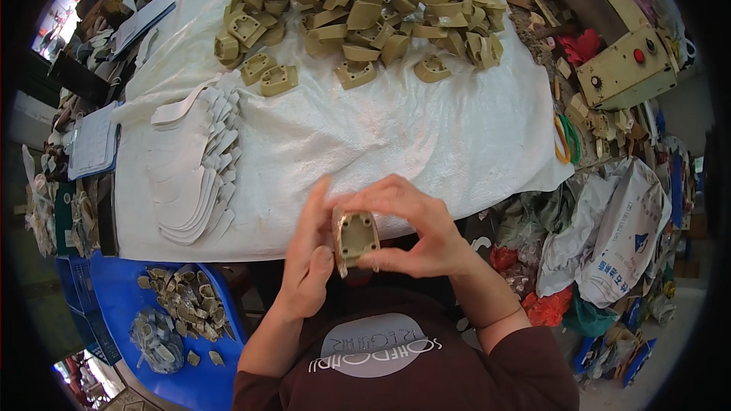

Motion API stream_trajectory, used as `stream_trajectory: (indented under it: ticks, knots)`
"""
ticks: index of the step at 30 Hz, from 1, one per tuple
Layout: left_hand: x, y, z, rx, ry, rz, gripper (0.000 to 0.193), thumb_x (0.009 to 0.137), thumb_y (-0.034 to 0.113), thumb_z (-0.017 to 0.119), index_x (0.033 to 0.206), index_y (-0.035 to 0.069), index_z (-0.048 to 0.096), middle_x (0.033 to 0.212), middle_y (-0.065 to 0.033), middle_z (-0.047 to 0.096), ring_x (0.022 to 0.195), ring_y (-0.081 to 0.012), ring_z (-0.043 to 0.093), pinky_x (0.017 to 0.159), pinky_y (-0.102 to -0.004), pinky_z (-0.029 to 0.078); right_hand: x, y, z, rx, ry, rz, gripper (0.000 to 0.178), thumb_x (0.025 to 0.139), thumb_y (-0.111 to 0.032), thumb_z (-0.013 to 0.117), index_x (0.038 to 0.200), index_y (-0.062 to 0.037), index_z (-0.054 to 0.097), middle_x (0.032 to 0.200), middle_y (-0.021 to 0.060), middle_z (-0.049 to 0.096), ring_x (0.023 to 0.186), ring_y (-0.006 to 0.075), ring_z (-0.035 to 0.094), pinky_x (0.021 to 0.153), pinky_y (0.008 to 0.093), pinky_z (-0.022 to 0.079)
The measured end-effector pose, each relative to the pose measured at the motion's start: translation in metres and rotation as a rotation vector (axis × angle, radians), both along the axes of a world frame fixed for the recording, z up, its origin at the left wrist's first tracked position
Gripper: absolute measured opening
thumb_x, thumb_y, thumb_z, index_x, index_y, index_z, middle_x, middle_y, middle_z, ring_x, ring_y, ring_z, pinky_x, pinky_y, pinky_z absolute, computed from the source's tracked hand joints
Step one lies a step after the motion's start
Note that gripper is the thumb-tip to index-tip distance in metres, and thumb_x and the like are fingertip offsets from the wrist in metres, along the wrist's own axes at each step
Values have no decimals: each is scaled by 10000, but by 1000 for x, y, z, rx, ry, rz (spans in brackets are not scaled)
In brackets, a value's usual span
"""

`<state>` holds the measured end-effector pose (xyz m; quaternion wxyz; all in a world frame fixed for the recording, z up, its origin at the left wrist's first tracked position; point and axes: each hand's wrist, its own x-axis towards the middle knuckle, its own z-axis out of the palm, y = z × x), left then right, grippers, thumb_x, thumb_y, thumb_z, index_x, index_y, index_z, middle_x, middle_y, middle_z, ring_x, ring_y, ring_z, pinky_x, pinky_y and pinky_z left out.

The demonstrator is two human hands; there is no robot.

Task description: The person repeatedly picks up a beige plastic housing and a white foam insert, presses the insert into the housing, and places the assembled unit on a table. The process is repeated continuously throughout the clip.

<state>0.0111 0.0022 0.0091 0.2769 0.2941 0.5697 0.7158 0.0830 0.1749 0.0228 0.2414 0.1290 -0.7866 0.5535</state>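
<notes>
A khaki moulded block, shaped like a shoe heel point(357, 237), is held upright just off the table's near edge. Its hollow face, with holes near the corners, is turned up toward me, and its left side has a shiny rim. My right hand point(415, 228) grips it, thumb at the lower end and fingers curved over the top. My left hand point(308, 259) closes against its left side, the thumb in front and the index finger pointing away, slightly blurred. What the left fingers do behind the heel is partly hidden.
A heap of similar heels point(365, 15) covers the table's far side. Overlapping white cut pieces point(186, 175) lie at left on the white cloth point(304, 129). A blue tub point(126, 289) holds more parts at lower left. A control box point(628, 68) and plastic bags point(601, 236) are at right.
</notes>
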Motion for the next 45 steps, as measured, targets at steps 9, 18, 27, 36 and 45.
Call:
stream_trajectory:
  ticks: [9,18,27,36,45]
  knots:
    - [18,9,6,-70,-110,104,462,893,224,378,1300,18,305,1019,-122,507,765,-148,536,693,-292,463,0,-25,-20,112,18,-158,507,761,-219,741,1204,-82,537,1167,105,540,863,214,555,745,329,488]
    - [27,16,0,42,-45,67,870,895,668,311,1422,-2,138,1125,-175,502,819,-164,589,589,-239,485,-19,-12,-16,-748,-514,447,150,907,-171,556,859,-28,550,1113,103,511,565,93,566,372,193,487]
    - [22,16,-7,9,4,312,549,973,359,377,1394,24,268,1047,-103,530,945,-140,528,851,-268,422,0,-47,-33,-475,-212,110,378,982,-262,424,1276,-33,487,1147,119,494,1076,239,467,973,349,356]
    - [26,15,-13,63,-111,291,586,965,310,420,1451,89,178,1140,-104,504,987,-157,526,856,-310,444,1,-54,-33,-404,-198,-9,485,999,-303,397,1378,-1,379,1175,130,508,1061,232,505,945,327,390]
    - [7,4,-17,-165,435,170,963,897,536,498,1422,-76,-26,1065,-216,530,922,-274,580,802,-348,480,-3,-20,-8,117,-220,-224,515,828,-377,656,1172,-11,539,885,116,546,752,240,546,640,331,448]
